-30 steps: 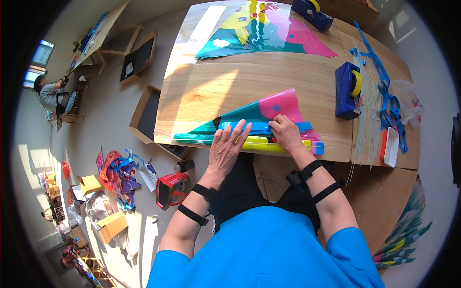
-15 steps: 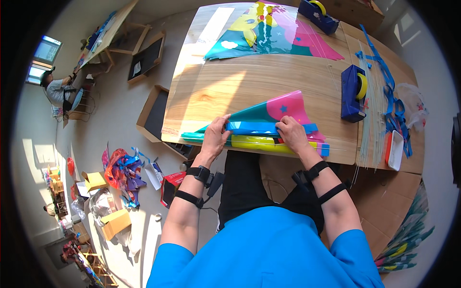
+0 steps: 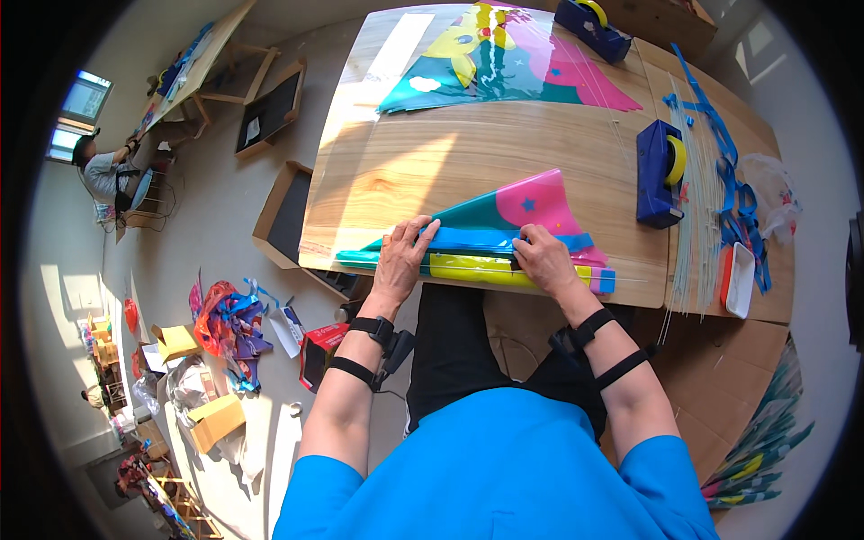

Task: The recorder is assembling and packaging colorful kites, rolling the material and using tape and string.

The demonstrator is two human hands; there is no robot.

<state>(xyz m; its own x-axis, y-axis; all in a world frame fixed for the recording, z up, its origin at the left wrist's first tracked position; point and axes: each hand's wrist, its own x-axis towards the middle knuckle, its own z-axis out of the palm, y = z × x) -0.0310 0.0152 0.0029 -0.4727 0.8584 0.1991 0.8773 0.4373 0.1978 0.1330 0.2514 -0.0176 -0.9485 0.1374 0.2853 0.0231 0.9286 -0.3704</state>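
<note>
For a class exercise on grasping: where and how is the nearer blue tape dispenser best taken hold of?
Probably by the long blue body of the tape dispenser, pinched across its narrow width, coming from above or its left. Its yellow roll shows toward the right, where thin pale rods lie close alongside.

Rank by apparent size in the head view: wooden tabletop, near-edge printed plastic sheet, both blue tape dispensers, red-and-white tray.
1. Wooden tabletop
2. Near-edge printed plastic sheet, partly covered
3. Right blue tape dispenser, far blue tape dispenser: unranked, distances differ
4. Red-and-white tray
</note>
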